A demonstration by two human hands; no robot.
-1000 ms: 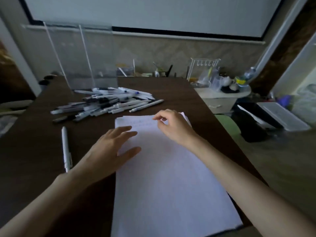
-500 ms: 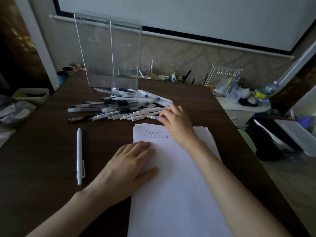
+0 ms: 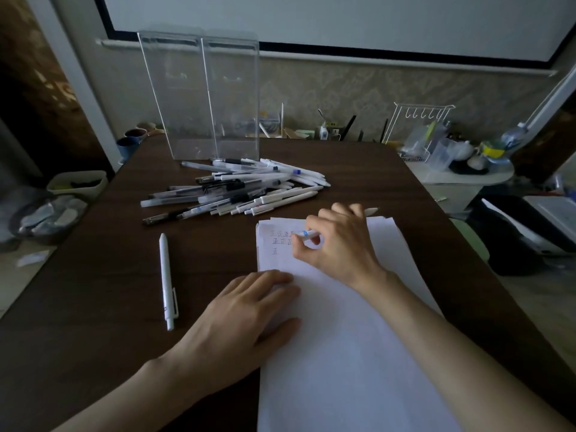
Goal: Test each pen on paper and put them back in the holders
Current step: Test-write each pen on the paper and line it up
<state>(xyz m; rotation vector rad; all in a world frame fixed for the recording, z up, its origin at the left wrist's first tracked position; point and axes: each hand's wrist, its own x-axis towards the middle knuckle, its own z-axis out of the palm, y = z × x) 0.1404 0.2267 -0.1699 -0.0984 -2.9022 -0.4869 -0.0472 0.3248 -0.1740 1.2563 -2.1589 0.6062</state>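
Observation:
A white paper stack (image 3: 349,353) lies on the dark table, with small written marks near its top left corner. My right hand (image 3: 339,244) grips a white pen with a blue band (image 3: 307,234) over those marks; the pen's far end sticks out past my fingers. My left hand (image 3: 240,316) rests flat on the paper's left edge, fingers straight. A pile of several pens (image 3: 237,190) lies beyond the paper. Two tall clear acrylic holders (image 3: 202,98) stand upright behind the pile. One white pen (image 3: 166,280) lies alone to the left of the paper.
The dark wooden table (image 3: 93,291) runs to a cluttered back edge with mugs (image 3: 131,141) at the left. A white wire rack (image 3: 417,126) and containers sit on a side surface at the right. Bins stand on the floor at the left.
My right hand reached to the pen pile, took the white pen with the blue band and brought it back over the written marks. My left hand stayed on the paper.

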